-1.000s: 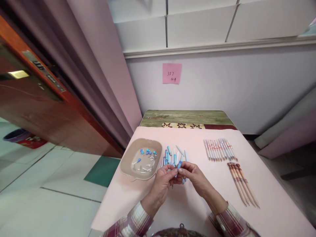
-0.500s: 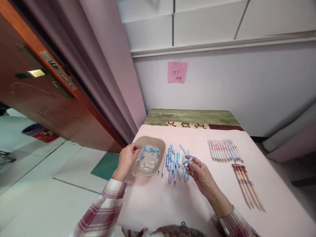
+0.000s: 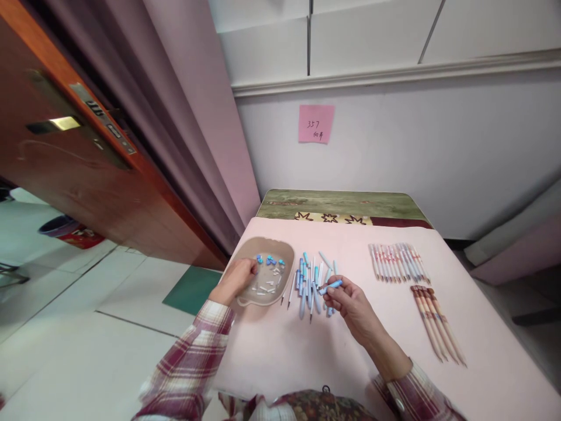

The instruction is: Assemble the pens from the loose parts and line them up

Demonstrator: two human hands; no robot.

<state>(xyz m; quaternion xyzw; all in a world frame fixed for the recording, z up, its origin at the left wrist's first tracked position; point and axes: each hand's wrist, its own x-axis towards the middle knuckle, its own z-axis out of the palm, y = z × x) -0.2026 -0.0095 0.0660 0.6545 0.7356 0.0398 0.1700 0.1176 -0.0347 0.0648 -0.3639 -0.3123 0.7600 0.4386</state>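
My left hand (image 3: 239,279) reaches over the left side of a beige tray (image 3: 287,252). Its fingers are curled together at the tray; what they hold, if anything, is hidden. Inside lie small blue pieces (image 3: 270,260) and small white pieces (image 3: 265,289). My right hand (image 3: 350,307) pinches a short blue pen part (image 3: 331,287) between thumb and fingers, slanted above the tabletop. Just left of that hand, several blue and white pen parts (image 3: 303,304) lie in a loose pile, with thin white refills (image 3: 291,295) near the tray.
On the right of the pink tabletop (image 3: 350,374) are a row of patterned pens (image 3: 397,263) and a few brown-and-cream pens (image 3: 438,324). A pink note (image 3: 316,124) sticks to the wall behind. A brown door (image 3: 109,193) stands at the left.
My left hand has moved right and lower into the tray, its fingers now curled. A blue piece near it no longer shows there. The right hand has tilted the blue pen part into fuller view.
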